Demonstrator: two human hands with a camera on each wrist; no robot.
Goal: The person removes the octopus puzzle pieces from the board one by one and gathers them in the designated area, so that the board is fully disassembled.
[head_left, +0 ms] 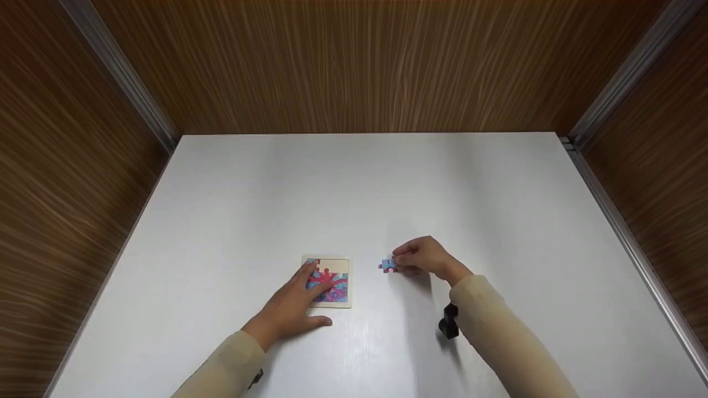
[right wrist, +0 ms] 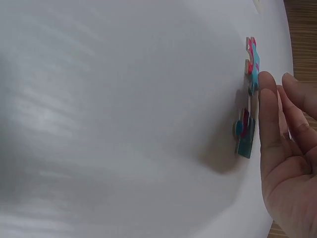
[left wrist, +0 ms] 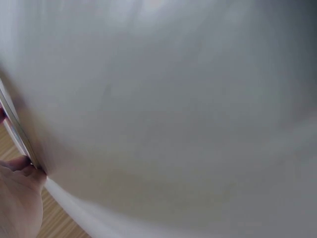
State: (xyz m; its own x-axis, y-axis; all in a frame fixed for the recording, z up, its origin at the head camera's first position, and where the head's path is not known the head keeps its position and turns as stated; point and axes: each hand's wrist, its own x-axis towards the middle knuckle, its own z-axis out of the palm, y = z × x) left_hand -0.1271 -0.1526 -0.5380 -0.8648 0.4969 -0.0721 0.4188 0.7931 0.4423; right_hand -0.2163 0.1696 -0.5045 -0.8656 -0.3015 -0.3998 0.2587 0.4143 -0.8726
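A square wooden jigsaw board (head_left: 350, 287) lies on the white table, partly filled with pink, blue and purple pieces. Bare wood shows along its upper part. My left hand (head_left: 296, 301) rests over the board's left side with fingers spread; in the left wrist view the hand (left wrist: 22, 193) is at the board's edge (left wrist: 20, 131). To the right of the board, my right hand (head_left: 425, 258) pinches at blue-and-pink puzzle pieces (head_left: 387, 265) with thumb and fingertips. In the right wrist view, one piece (right wrist: 255, 62) and a darker piece (right wrist: 246, 141) sit beside the fingers (right wrist: 269, 119).
The white table (head_left: 354, 193) reaches back to a wood-grain panel (head_left: 365, 66), with similar panels on both sides. Metal strips (head_left: 608, 204) run along the side edges. A black device (head_left: 449, 321) is fixed at the right wrist.
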